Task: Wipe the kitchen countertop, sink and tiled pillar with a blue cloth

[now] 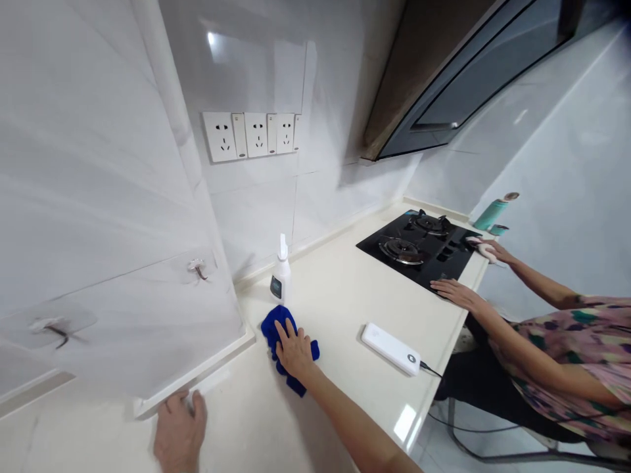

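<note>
Blue cloth point(271, 326) on glossy cream counter point(335, 282); pale kitchen walls point(256, 197).

So the cloth point(269, 327) is a solid deep blue, soft-looking thing, kinda crumpled up, with loose folds and uneven edges instead of any neat square. It's lying on the pale, glossy table point(335, 289), right in front of the white spray bottle point(280, 279), with its top edge close to the bottle's base. Can't tell if they actually touch. The right hand point(294, 355) is spread over it, hiding the middle, and one bunched corner pokes out to the right, another toward the camera.
</note>
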Motion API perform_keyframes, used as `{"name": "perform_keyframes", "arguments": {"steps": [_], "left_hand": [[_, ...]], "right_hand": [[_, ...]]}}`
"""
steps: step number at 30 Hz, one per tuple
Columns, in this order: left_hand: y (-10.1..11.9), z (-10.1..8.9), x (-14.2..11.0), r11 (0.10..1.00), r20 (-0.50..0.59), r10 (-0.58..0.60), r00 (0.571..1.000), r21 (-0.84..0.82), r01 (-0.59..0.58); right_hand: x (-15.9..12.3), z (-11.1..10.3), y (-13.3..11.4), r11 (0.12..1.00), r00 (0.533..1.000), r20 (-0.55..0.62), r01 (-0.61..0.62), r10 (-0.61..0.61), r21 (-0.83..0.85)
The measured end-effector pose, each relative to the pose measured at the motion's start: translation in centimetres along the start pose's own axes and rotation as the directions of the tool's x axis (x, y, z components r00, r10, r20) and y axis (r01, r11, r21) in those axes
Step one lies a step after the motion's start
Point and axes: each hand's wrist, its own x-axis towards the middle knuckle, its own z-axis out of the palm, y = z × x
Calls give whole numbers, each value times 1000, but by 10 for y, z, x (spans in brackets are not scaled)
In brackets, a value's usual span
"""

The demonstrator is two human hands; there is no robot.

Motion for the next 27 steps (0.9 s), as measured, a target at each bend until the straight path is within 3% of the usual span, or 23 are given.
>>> {"name": "perform_keyframes", "arguments": {"steps": [8, 16, 21, 27], "left_hand": [[-5, 7, 2, 995, -104, 84, 991, 62, -78], [-4, 9, 2, 994, -100, 80, 992, 82, -72], [-4, 10, 1, 990, -128, 130, 983, 74, -122], [-4, 11, 2, 993, -129, 113, 985, 51, -108]], "right_hand": [[86, -2, -39, 986, 985, 64, 158, -162, 57], [159, 5, -62, 962, 958, 118, 251, -263, 108], [161, 7, -67, 955, 949, 118, 282, -292, 92], [114, -3, -49, 942, 939, 88, 325, -331, 79]]}}
